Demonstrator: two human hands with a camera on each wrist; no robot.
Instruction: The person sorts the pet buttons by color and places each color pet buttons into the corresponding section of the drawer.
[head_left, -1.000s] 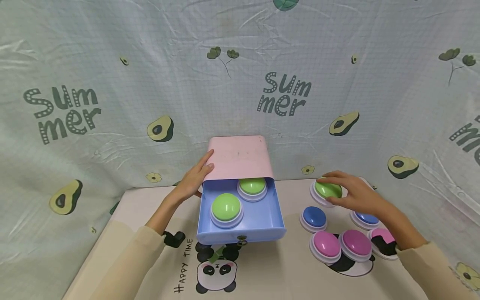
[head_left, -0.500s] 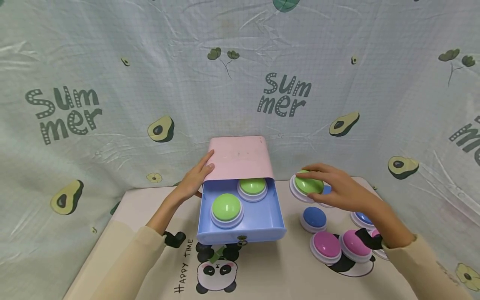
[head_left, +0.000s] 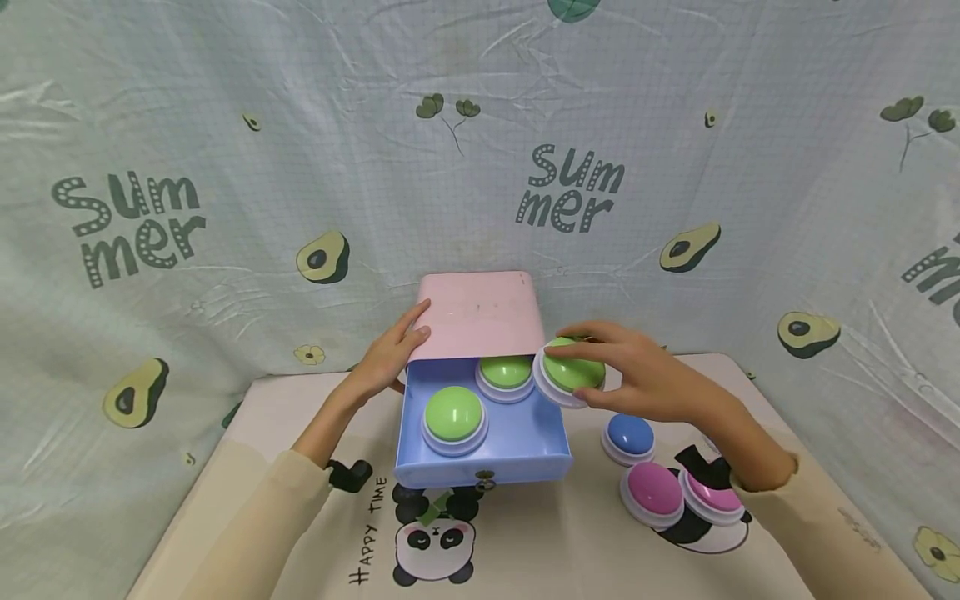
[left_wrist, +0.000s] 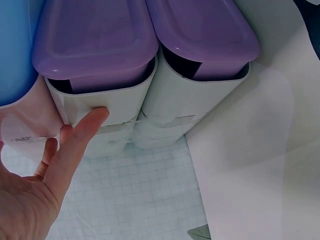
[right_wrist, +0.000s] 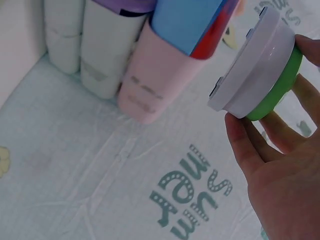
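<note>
Right of centre, head view: gripping tilted, green-domed round button with white plastic base point(head_left: 570, 372) in curved fingers and thumb of right hand point(head_left: 645, 372), overlapping right rim of pulled-out blue plastic drawer point(head_left: 519, 432); stretched from lower right. Centre: resting left hand point(head_left: 386, 362), fingers extended, against left side of pink plastic casing point(head_left: 480, 315); stretched from lower left.

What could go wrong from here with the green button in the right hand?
The held button is tilted in the right hand, so it might slip from the fingers. In the head view it overlaps the drawer's right edge, so lowering it straight down could catch the rim. The rear button sits close to that side, so the two might knock together.
</note>
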